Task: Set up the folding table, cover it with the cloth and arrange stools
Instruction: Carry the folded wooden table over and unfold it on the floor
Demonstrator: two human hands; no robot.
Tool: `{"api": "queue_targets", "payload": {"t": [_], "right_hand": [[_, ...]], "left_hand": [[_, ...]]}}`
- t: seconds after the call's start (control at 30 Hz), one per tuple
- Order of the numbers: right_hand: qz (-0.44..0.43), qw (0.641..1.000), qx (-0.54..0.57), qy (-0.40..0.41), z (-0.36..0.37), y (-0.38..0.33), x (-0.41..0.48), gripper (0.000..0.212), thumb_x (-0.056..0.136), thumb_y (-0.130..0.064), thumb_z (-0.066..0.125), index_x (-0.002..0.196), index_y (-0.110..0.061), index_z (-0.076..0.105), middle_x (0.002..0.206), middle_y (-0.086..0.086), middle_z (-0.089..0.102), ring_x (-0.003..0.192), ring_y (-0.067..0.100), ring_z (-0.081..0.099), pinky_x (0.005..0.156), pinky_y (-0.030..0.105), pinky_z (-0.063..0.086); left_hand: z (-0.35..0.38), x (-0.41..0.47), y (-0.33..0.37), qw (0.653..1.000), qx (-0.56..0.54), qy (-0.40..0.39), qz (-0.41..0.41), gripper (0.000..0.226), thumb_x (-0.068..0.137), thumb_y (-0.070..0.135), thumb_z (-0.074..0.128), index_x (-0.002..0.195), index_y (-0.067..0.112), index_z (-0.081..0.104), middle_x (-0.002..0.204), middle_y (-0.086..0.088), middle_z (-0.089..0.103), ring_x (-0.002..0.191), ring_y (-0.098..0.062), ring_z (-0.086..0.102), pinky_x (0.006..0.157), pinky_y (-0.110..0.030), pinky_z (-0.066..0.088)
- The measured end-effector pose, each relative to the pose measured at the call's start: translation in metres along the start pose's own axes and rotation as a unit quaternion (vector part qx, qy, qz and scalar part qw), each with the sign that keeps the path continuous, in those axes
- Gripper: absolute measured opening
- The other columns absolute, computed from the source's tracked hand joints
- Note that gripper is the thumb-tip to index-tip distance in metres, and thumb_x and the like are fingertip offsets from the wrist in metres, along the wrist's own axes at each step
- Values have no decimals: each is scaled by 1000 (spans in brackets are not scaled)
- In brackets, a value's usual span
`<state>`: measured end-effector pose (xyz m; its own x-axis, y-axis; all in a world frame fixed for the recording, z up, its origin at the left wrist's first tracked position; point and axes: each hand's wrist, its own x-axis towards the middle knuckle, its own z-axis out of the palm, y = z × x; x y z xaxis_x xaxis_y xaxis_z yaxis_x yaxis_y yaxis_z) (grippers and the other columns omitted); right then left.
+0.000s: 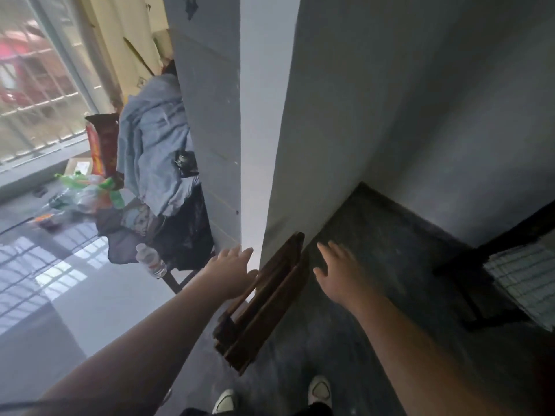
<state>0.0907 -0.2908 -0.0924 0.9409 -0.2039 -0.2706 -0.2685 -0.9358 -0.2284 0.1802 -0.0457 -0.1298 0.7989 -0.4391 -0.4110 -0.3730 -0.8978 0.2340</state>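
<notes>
At the wall corner, both grips reach for the folded table: step 1, fetching it.

I see the folding table (267, 301) folded flat and standing on edge against the pale wall (258, 145), so I judge the task barely begun. My left grip (231, 270) and right grip (339, 273) flank its upper end, fingers spread apart and holding nothing; blur stops me telling whether the left one touches the wood. Next I would need to clamp both sides, lift it clear of the wall and carry it to open floor. It stands on dark speckled floor (390, 265); glossy pale tile (90, 295) at left mirrors the window (36, 85). Heaped blue-grey clothing (153, 139) and a water bottle (151, 261) sit nearby, and a checked cloth (522, 280) lies on a dark frame at right.
</notes>
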Motion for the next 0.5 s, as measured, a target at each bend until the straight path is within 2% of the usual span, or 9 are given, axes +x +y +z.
{"api": "queue_targets", "payload": {"t": [0.2, 0.3, 0.5], "right_hand": [[-107, 991, -26, -79, 26, 37, 66, 65, 99, -42, 46, 157, -24, 23, 164, 3, 21, 150, 26, 16, 122, 42, 20], [-161, 978, -33, -126, 32, 55, 85, 64, 100, -40, 46, 157, -23, 22, 165, 2, 18, 152, 24, 11, 123, 42, 20], [-239, 950, -50, -193, 65, 59, 107, 62, 102, -37, 44, 158, -23, 20, 166, 1, 15, 153, 23, 8, 122, 42, 17]], "left_hand": [[38, 17, 30, 990, -65, 0, -126, 61, 100, 56, 37, 153, 27, 28, 160, -3, 30, 147, -30, 27, 118, -52, 29], [61, 11, 52, 979, -100, -10, -177, 61, 99, 58, 34, 151, 27, 28, 160, -4, 29, 147, -31, 26, 117, -53, 30], [100, 0, 65, 954, -136, -10, -267, 60, 98, 51, 40, 151, 27, 27, 157, -6, 33, 146, -30, 28, 116, -51, 32]]}}
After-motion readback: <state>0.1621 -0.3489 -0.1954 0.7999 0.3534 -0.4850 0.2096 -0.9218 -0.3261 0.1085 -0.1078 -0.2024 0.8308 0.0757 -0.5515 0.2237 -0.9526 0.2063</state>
